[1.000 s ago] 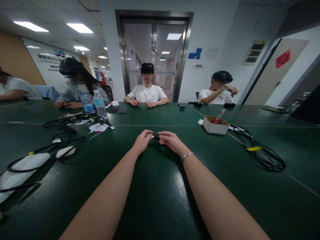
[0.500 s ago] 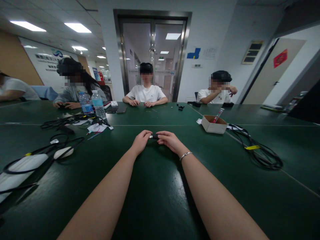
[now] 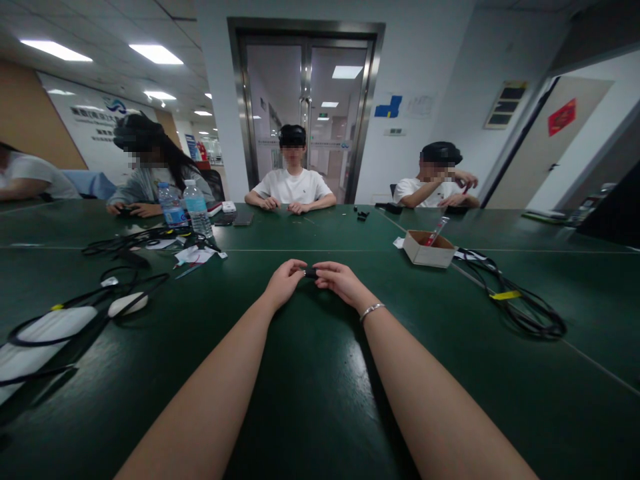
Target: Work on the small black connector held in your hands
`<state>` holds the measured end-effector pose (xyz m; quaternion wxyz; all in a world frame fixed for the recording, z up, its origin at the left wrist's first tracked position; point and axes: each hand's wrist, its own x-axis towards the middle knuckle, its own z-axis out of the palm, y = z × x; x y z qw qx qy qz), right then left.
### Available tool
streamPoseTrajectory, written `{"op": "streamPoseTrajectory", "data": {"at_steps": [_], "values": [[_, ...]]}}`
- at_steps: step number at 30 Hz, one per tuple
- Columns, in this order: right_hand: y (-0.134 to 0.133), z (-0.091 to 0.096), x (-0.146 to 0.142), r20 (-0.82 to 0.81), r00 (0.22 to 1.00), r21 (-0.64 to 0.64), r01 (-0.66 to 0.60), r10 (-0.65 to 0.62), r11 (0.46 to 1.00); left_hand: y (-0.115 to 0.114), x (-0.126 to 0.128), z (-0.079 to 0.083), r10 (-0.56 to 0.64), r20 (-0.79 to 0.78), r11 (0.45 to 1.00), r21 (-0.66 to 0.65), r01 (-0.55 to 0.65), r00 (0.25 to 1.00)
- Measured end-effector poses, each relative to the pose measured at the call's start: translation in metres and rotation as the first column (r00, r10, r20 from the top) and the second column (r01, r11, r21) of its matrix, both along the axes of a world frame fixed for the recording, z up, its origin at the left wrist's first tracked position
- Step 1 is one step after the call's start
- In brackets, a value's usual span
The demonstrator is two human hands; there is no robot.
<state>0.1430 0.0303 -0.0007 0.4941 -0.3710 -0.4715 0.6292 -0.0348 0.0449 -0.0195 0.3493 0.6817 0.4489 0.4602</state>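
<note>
Between my hands, just above the green table (image 3: 310,373), is a small black stick-like piece (image 3: 311,273) with a silvery end; its exact kind is too small to tell. My right hand (image 3: 341,281), with a silver bracelet at the wrist, pinches the black part from the right. My left hand (image 3: 285,283) closes thumb and fingers around the silvery left end, which is mostly hidden by the fingertips.
To the left lie tangled black cables (image 3: 135,240), a white mouse (image 3: 128,305) and two water bottles (image 3: 197,208). An open cardboard box (image 3: 429,252) holding a red tube and a coiled black cable (image 3: 525,307) are at right. Several people sit around the table.
My left fingertips have slid slightly right over the silvery end, so less of it shows. My right hand stays nearly still. The person at far right has moved their hands.
</note>
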Motion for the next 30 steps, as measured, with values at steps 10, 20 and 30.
{"op": "streamPoseTrajectory", "data": {"at_steps": [10,20,30], "values": [[0.0003,-0.0002,0.0003,-0.004,1.000,0.001,0.002,-0.002,1.000,-0.0009,-0.0003,0.0004,0.002,-0.037,1.000,0.015,-0.002,0.999],[0.0043,-0.0006,-0.0068,0.193,0.981,0.013,0.011,-0.013,1.000,-0.0023,0.0001,0.0022,-0.008,-0.017,0.997,0.078,0.010,1.000],[-0.0037,0.0075,-0.0015,0.132,0.990,-0.005,-0.051,0.051,0.999,-0.0065,0.0015,0.0070,0.033,-0.021,0.997,0.074,-0.031,0.999]]}}
